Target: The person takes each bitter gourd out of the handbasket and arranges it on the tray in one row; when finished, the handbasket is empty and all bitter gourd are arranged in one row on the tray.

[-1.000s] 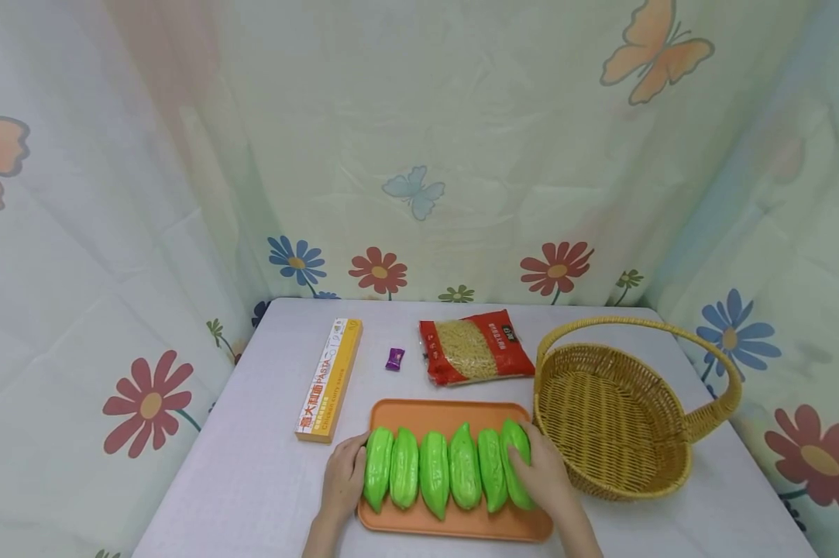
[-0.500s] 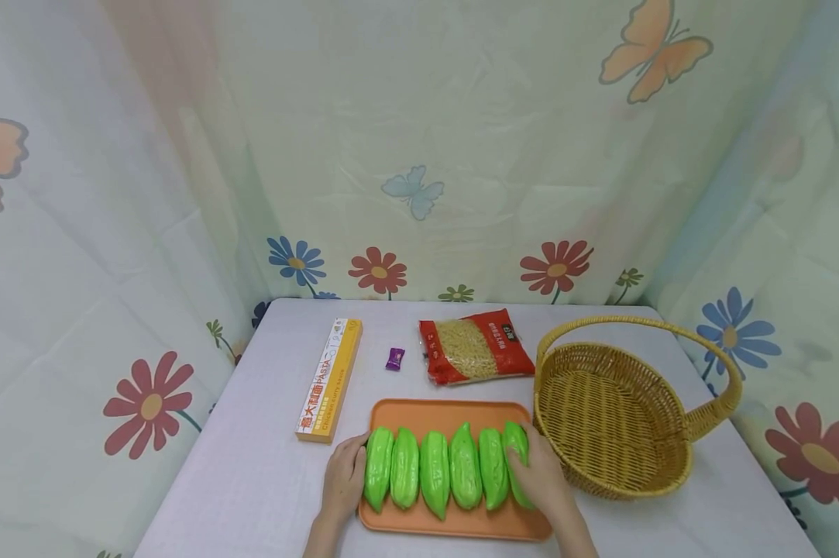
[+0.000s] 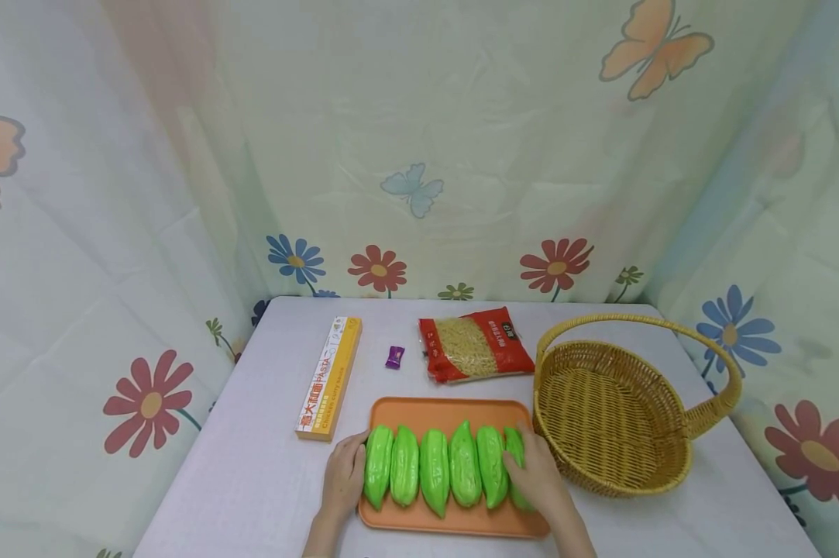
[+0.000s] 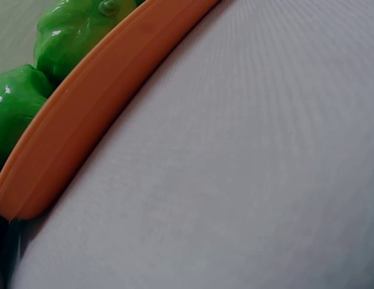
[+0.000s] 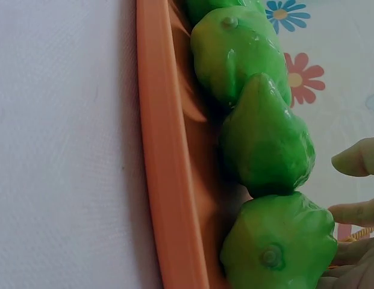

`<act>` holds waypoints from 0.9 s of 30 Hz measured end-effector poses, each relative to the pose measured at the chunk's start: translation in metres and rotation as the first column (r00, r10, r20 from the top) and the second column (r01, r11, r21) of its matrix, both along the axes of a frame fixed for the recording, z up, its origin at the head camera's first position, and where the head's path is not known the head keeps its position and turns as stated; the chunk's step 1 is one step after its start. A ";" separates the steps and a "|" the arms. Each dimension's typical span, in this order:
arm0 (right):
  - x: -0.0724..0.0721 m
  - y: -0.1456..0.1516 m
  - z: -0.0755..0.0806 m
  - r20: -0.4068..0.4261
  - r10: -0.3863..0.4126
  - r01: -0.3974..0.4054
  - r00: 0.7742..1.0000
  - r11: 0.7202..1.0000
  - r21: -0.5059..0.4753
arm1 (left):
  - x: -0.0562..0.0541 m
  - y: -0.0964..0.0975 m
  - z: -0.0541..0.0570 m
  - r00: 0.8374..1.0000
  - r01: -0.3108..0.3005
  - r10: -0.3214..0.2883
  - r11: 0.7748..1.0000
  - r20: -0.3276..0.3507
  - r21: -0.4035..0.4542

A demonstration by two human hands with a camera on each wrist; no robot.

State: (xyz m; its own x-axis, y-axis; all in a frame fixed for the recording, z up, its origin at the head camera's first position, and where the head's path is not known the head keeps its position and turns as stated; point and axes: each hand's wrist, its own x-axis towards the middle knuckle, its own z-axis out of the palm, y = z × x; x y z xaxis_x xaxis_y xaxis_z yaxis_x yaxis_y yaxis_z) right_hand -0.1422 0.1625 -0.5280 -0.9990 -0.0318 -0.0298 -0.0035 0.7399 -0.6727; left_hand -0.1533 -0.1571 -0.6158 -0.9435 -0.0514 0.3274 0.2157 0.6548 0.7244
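Note:
A row of several glossy green bitter melons [image 3: 434, 471] lies side by side on an orange tray [image 3: 454, 522]. My left hand [image 3: 344, 474] holds the tray's left end, with the thumb beside the leftmost melon; the left wrist view shows the tray wall [image 4: 84, 120] but hardly any of the hand. My right hand [image 3: 539, 474] is at the tray's right end, over the rightmost bitter melon [image 3: 514, 445], which it partly covers. In the right wrist view, the fingers [image 5: 355, 212] reach to that melon's far side and the thumb stands apart from it.
A wicker basket [image 3: 610, 422] with a tall handle stands right of the tray. Behind are a red pasta bag [image 3: 471, 345] and a small purple wrapped candy [image 3: 394, 357]. A yellow and white pasta box [image 3: 330, 378] lies at the left. Patterned curtains enclose the table.
My right thumb has come away from the rightmost melon, and the hand has shifted slightly left. The melons beside it have shifted slightly left at their tops. The left hand stays put.

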 end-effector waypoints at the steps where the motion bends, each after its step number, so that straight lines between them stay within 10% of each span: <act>1: 0.000 0.000 0.000 0.000 0.002 -0.002 1.000 1.000 0.004 | 0.000 0.000 0.000 1.000 0.000 0.000 1.000 -0.001 -0.001; 27: 0.007 0.001 0.000 -0.029 0.030 -0.028 0.999 0.996 0.082 | 0.001 -0.003 0.000 1.000 0.003 -0.003 1.000 0.021 0.010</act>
